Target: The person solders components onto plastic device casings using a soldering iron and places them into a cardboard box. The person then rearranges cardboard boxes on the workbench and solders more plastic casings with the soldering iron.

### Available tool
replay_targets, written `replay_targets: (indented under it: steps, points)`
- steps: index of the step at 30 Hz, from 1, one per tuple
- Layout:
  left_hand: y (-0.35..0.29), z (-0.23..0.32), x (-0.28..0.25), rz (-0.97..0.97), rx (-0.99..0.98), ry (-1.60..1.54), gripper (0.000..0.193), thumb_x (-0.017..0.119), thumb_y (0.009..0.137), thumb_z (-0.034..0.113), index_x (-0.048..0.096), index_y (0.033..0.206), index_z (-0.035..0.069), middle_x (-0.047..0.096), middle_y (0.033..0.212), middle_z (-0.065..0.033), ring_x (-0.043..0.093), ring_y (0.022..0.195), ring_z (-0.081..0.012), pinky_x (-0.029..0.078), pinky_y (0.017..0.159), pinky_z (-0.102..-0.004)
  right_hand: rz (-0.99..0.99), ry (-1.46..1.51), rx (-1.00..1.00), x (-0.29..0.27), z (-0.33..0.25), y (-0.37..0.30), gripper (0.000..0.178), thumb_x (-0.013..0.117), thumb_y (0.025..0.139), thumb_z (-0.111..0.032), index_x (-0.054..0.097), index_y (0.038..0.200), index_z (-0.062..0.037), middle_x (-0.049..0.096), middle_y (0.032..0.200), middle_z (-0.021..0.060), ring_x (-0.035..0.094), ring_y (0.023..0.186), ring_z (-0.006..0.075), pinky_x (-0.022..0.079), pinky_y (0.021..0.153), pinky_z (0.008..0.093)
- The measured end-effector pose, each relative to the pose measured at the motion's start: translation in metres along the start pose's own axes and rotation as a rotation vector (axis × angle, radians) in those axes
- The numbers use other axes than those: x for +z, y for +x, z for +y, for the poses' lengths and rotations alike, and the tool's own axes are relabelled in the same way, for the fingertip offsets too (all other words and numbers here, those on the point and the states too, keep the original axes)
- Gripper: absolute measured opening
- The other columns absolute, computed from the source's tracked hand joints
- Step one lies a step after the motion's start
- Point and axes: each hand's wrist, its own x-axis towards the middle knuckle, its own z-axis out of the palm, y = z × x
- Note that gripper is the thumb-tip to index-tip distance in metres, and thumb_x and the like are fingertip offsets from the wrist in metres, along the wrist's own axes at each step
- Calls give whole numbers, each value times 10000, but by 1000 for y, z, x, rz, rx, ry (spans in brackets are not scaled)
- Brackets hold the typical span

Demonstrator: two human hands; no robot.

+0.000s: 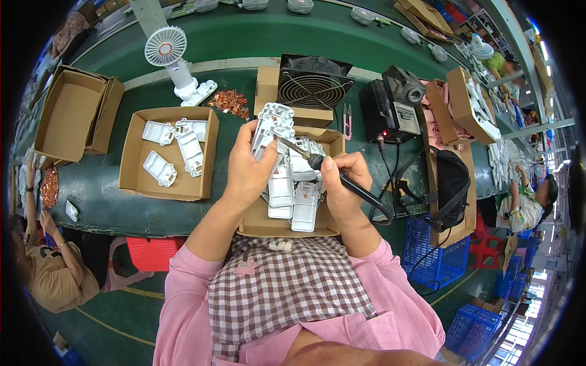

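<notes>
My left hand (249,166) grips a white plastic housing (276,119), held up above an open cardboard box (253,227). In my right hand (345,180) is a soldering iron (315,161), its black cable running off to the right. The iron's tip points at the lower part of the housing, by my left thumb; whether it touches I cannot tell. Several more white housings (304,207) lie in the box under my hands. Left of it, a second cardboard box (131,177) holds several white housings (190,150).
A black fan (314,82) stands behind the near box. Pink-handled snips (347,122) lie beside it, left of a black soldering station (390,113). Copper-coloured small parts (231,102) are heaped near a white handheld fan (177,67). A black bag (450,189) hangs at right; co-workers sit both sides.
</notes>
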Motion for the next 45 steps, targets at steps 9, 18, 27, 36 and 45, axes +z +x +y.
replay_targets:
  steps: [9, 18, 27, 36, 45]
  points:
    - [-1, 8, -4, -140, -176, -367, 396, 609, 841, 94, 467, 1195, -9, 602, 1040, -86, 592, 916, -136, 483, 805, -272, 76, 166, -88, -5, 0, -4, 139, 590, 875, -11, 455, 848, -26, 546, 703, 48, 450, 529, 42, 369, 489, 189]
    - [1, 11, -1, -167, -313, -675, 256, 508, 948, 132, 452, 1174, 25, 598, 1031, -91, 635, 886, -171, 554, 722, -310, 72, 142, -115, -7, 2, -6, 147, 608, 867, -13, 463, 850, -27, 544, 715, 43, 451, 573, 49, 374, 519, 190]
    - [3, -13, -1, -137, -28, -5, 148, 433, 977, 127, 453, 1086, 29, 601, 936, -75, 649, 732, -141, 563, 605, -269, 19, -11, -81, -3, -1, -3, 162, 637, 853, -23, 479, 816, -26, 540, 680, 13, 439, 576, 38, 360, 512, 197]
    - [2, -11, -1, -144, -6, -11, 105, 432, 966, 103, 463, 1042, 36, 605, 913, -72, 636, 687, -118, 525, 569, -231, -3, -71, -107, -2, 3, -1, 151, 587, 878, -6, 461, 800, -36, 504, 644, 13, 407, 498, 33, 321, 462, 186]
    - [2, -11, -1, -144, -1, 1, 115, 439, 964, 107, 467, 1047, 32, 608, 904, -73, 636, 685, -114, 524, 573, -231, -1, -88, -82, -1, 1, 0, 151, 585, 881, -7, 462, 799, -36, 498, 645, 2, 400, 507, 26, 315, 465, 186]
